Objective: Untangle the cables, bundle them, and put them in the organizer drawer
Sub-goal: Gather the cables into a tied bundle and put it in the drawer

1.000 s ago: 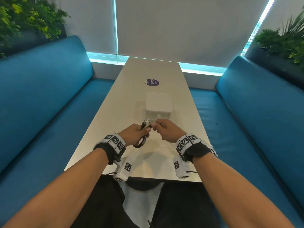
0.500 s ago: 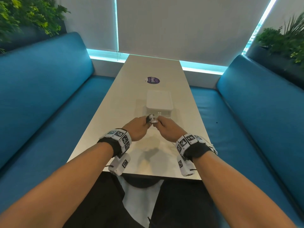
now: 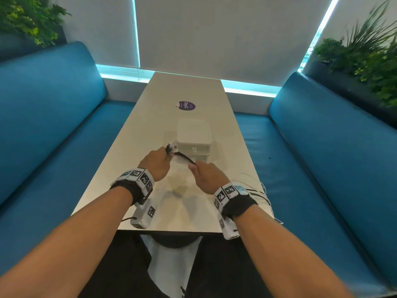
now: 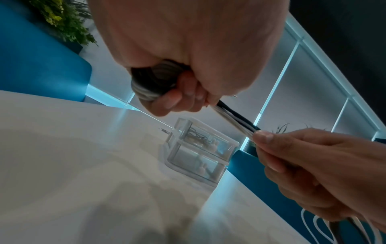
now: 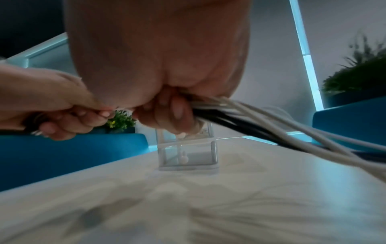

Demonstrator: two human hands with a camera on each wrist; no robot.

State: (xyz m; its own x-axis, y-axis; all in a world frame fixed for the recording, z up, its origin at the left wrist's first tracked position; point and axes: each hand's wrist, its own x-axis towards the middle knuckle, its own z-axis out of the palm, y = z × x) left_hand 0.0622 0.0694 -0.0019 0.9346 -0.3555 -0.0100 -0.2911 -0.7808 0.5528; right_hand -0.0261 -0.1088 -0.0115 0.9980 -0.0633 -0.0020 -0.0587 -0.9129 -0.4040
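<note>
My left hand [image 3: 158,161] grips a coiled bundle of black and white cables [image 4: 155,82], with plug ends sticking out past its knuckles. A short straight run of the cables [image 3: 185,158] stretches from it to my right hand [image 3: 204,176], which pinches them between thumb and fingers [image 4: 264,137]. Behind the right hand the loose cables [image 5: 292,125] trail over the table's right edge. The clear two-drawer organizer [image 3: 193,139] stands just beyond both hands; its upper drawer [image 4: 205,140] holds some cable, and both drawers look closed.
The long white table [image 3: 150,117] runs away from me, with a purple round sticker [image 3: 187,105] past the organizer. Blue benches [image 3: 49,117] flank it on both sides. Plants [image 3: 365,52] sit behind the backrests.
The hands, which met at the plug ends, have drawn apart. My right hand slid back toward me along the cables, leaving a taut stretch between the hands. The head view tilted slightly.
</note>
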